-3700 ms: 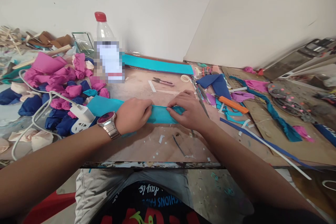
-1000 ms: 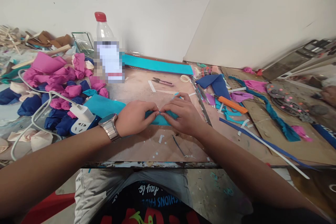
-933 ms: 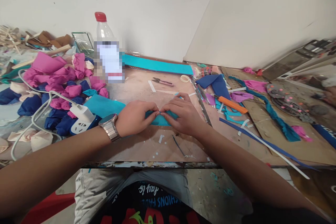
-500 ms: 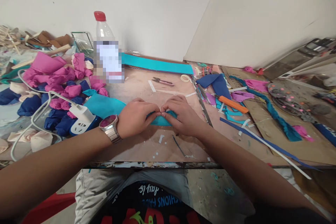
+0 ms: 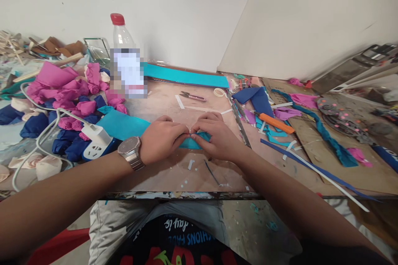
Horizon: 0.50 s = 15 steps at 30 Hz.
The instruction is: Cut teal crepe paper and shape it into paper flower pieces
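Observation:
A turquoise strip of fabric [image 5: 190, 143] lies on the table between my hands, part of it hidden beneath them. My left hand [image 5: 163, 137], with a metal watch [image 5: 129, 149] at the wrist, pinches the strip's upper edge between thumb and fingers. Right against it, my right hand [image 5: 213, 137] pinches the same edge, and the fingertips of both hands meet. More turquoise fabric [image 5: 126, 124] stretches out to the left of my left hand; whether it is the same piece, I cannot tell.
Thread snips [image 5: 193, 96] and a tape roll [image 5: 219, 92] lie beyond my hands. To the left are a power strip [image 5: 101, 148], pink fabric rosettes [image 5: 59, 85] and a bottle [image 5: 122, 35] behind a blurred phone screen [image 5: 129, 70]. An orange cutter [image 5: 275, 123] is on the right.
Both hands keep their pinch in nearly the same place. My left wrist has turned slightly, and the watch face now looks grey instead of reddish.

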Tool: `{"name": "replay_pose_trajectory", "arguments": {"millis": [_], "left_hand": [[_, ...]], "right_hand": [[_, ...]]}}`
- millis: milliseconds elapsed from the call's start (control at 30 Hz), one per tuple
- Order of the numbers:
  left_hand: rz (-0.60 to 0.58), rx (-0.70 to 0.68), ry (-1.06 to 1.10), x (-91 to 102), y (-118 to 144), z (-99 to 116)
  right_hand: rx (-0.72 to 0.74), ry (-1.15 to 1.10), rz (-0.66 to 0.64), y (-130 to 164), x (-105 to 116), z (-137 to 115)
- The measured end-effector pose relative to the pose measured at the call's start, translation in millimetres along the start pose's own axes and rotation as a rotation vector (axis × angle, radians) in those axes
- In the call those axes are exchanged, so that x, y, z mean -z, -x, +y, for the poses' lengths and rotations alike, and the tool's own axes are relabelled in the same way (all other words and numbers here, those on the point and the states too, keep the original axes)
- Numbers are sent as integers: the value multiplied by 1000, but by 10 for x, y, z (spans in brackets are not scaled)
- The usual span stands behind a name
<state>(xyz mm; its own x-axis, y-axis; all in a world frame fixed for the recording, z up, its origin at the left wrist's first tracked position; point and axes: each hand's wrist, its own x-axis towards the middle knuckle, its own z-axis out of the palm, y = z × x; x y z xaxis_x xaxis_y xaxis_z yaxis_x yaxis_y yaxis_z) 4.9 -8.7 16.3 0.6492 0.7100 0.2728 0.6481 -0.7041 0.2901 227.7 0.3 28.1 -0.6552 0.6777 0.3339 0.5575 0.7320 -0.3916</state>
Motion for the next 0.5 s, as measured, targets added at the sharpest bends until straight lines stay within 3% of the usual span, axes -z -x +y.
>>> {"name": "replay_pose_trajectory", "arguments": {"millis": [500], "left_hand": [[22,13,43,-22,8,1]], "right_hand": [[-18,-61,0,-1,-10,8]]}}
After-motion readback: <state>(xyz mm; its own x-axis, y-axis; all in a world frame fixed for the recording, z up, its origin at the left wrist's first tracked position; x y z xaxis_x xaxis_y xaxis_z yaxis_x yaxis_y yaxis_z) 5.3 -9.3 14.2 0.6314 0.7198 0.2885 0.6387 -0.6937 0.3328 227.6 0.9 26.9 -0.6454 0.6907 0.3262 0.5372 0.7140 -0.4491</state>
